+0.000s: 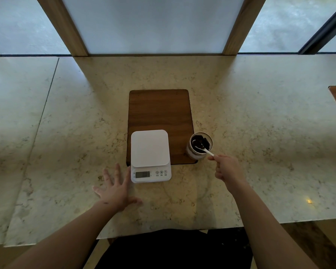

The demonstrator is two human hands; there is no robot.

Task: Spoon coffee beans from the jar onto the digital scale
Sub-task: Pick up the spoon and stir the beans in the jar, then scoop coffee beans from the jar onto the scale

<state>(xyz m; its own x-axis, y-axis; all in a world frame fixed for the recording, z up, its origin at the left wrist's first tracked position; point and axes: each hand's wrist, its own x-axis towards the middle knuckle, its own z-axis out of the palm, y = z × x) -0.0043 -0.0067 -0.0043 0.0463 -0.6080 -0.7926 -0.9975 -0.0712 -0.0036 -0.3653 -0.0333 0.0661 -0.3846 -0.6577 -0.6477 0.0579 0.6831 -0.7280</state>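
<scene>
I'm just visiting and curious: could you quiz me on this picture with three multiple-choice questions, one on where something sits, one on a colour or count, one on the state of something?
1. Where is the jar relative to the scale?
A. To its right
B. To its left
C. On top of it

2. What colour is the spoon?
A. Black
B. White
C. Red

3. What is on the scale's platform?
A. A heap of beans
B. A cup
C. Nothing yet

Answers:
1 A: the jar stands at the right edge of the board, beside the scale.
2 B: the spoon held by the right hand is white, its bowl among the beans.
3 C: the white platform is bare; the left hand lies spread flat beside the scale.
</scene>
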